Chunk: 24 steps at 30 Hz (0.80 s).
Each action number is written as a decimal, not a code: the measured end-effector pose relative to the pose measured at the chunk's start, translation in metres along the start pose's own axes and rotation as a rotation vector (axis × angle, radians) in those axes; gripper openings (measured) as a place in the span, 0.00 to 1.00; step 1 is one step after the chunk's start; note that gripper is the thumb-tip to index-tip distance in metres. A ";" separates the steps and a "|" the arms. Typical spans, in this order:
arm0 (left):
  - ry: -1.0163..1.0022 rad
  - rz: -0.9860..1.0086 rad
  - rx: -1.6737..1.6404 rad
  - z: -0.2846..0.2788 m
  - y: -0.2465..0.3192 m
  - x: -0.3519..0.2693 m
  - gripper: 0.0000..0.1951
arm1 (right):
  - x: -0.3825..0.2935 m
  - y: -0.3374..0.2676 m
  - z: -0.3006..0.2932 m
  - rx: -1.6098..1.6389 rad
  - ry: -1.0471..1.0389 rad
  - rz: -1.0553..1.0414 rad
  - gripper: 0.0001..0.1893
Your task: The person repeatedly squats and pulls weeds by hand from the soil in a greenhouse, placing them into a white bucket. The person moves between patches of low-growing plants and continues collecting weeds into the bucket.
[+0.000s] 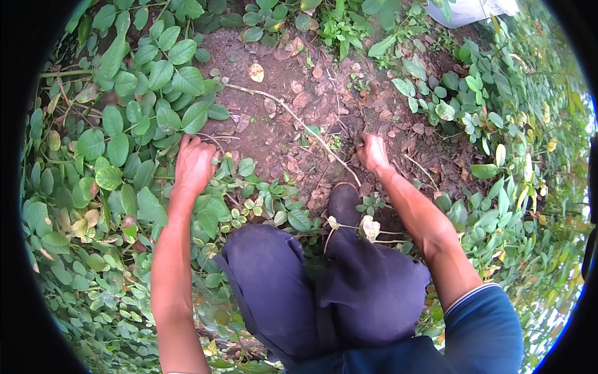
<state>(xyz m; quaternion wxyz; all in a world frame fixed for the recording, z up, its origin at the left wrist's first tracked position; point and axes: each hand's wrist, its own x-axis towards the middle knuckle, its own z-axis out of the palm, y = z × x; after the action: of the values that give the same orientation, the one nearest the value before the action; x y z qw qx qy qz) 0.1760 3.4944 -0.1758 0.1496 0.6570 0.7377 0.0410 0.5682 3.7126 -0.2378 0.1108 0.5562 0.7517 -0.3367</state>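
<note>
My left hand [196,161] is curled into a fist at the edge of the compound-leaved shrub [161,75], which looks like a rose. A small green sprig [215,159] pokes out by its thumb side. Over the bare soil, my right hand [373,152] has its fingers bent down to the ground among dry leaves; whether they pinch anything is hidden. Between the hands a long thin woody stem [299,119] lies slanting across the soil, its near end by my shoe [345,203].
Brown fallen leaves [322,191] litter the soil [266,112]. Dense foliage [495,126] borders the right side. A white sack-like object [472,10] stands at the top right. Thin stems with a pale withered flower [370,228] cross before my right leg.
</note>
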 end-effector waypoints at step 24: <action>-0.035 -0.027 0.063 0.000 0.005 0.012 0.06 | -0.005 -0.001 0.019 -0.006 0.382 0.179 0.13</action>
<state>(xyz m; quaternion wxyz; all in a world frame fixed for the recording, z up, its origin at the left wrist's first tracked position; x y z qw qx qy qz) 0.1794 3.5067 -0.1767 0.1425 0.6520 0.7447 0.0042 0.5655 3.6962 -0.2490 -0.0026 0.6742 0.7075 -0.2117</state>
